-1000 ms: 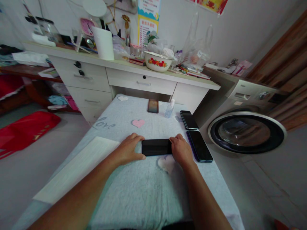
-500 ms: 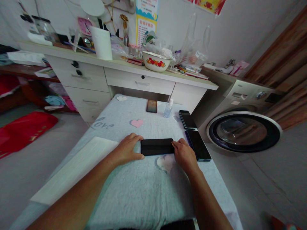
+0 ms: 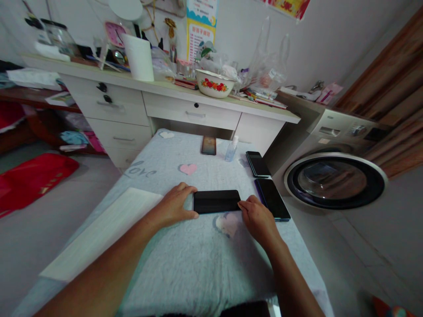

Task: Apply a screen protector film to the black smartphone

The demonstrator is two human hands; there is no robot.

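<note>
A smartphone (image 3: 216, 201) with a dark screen lies sideways on the cloth-covered table (image 3: 185, 264). My left hand (image 3: 175, 204) grips its left end, thumb at the near corner and fingers at the far one. At the right end, near the lower corner, my right hand (image 3: 259, 216) is closed in a pinch; whatever is between the fingertips is too small to make out. To the right lie a larger dark phone (image 3: 273, 199) and, beyond it, another phone (image 3: 257, 164). A clear spray bottle (image 3: 231, 149) stands farther back, beside a small blurred-out rectangular item (image 3: 209, 145).
A long pale sheet (image 3: 102, 233) lies along the table's left side, partly under my left forearm. Behind the table stands a white desk (image 3: 191, 115) bearing a flowered bowl (image 3: 214, 84) and a paper roll (image 3: 138, 58). A washing machine (image 3: 333, 180) is at the right.
My right hand has shifted slightly right and down, its fingertips moving from the screen's right edge toward the phone's near right corner. My left hand and the phone have stayed in place.
</note>
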